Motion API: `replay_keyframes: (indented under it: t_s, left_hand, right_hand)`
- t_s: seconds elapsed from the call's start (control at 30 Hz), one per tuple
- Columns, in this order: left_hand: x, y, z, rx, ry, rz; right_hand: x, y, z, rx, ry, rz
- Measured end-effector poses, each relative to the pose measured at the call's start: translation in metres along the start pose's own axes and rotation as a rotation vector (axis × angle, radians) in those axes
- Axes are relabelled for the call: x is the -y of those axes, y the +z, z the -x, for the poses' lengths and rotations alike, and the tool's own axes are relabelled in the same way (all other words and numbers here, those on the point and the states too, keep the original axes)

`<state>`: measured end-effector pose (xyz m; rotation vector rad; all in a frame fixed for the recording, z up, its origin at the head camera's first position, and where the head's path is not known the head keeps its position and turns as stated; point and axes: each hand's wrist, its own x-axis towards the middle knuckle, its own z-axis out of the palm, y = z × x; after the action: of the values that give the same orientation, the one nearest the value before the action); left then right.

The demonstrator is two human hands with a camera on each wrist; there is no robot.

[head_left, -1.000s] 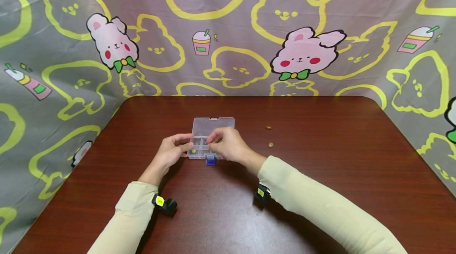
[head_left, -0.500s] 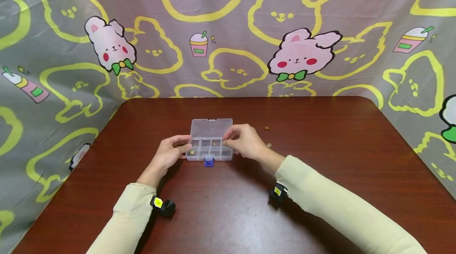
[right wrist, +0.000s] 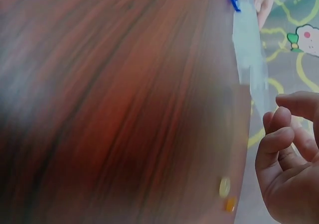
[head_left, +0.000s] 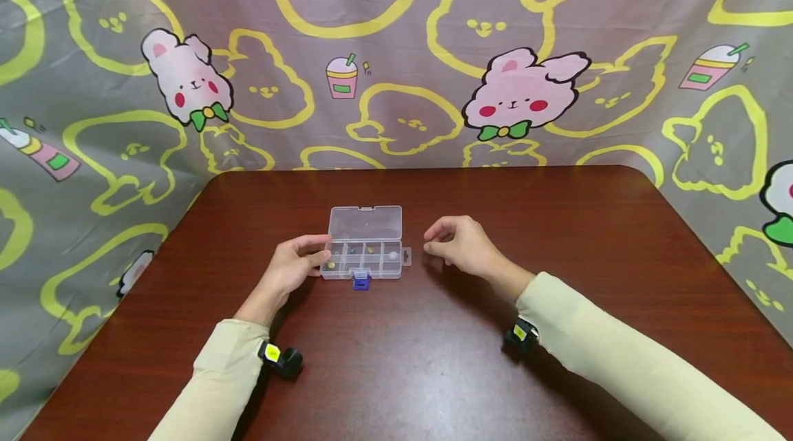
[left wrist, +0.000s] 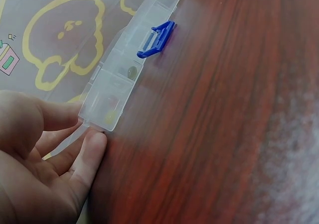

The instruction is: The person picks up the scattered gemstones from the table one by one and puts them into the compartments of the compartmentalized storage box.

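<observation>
A clear plastic compartment box (head_left: pixel 362 275) lies on the table with its lid (head_left: pixel 365 223) raised at the back. A blue latch (head_left: pixel 361 283) hangs from its front. My left hand (head_left: pixel 292 264) holds the box's left end between thumb and fingers. Inside, small bead-like pieces lie in separate compartments, among them a yellow one (left wrist: pixel 110 116) and a dark one (left wrist: pixel 132 72). Right of the box, apart from it, my right hand (head_left: pixel 466 247) hovers with loosely bent fingers and nothing visible between them. In the right wrist view, a pale yellow bead (right wrist: pixel 225 186) and an orange bead (right wrist: pixel 230 204) lie near that hand.
The brown wooden table (head_left: pixel 396 358) has a patterned cloth (head_left: pixel 403 49) hanging behind it and at both sides. A hang tab (head_left: pixel 407 256) sticks out from the box's right end. In the head view the right hand hides the two loose beads.
My right hand has moved right, from over the box to beside it, uncovering its right-hand compartments, where a whitish piece now shows. My left hand has stayed on the box's left end.
</observation>
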<state>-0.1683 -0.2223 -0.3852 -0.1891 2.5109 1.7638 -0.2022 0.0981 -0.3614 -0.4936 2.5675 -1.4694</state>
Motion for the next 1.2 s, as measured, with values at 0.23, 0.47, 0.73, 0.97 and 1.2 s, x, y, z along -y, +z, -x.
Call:
replay_keyframes:
  t_s: [0.23,0.47,0.73,0.97,1.2]
  left_hand:
    - [0.0,0.0,0.0,0.0,-0.005,-0.004]
    - [-0.001,-0.001,0.001,0.001,0.007,-0.018]
    - [-0.001,-0.001,0.001,0.002,-0.001,-0.013]
    - [-0.001,0.0,0.0,0.005,0.0,-0.015]
    - [0.001,0.0,-0.001,0.002,0.005,-0.01]
  right_hand:
    - [-0.014,-0.022,0.004,-0.027,-0.019,0.052]
    - [-0.026,-0.038,0.005,-0.028,0.012,0.08]
    - [-0.037,-0.045,0.009,0.004,0.049,0.125]
    - [-0.045,-0.048,0.013,0.043,0.081,0.132]
    - [-0.049,-0.045,0.013,0.049,0.077,0.129]
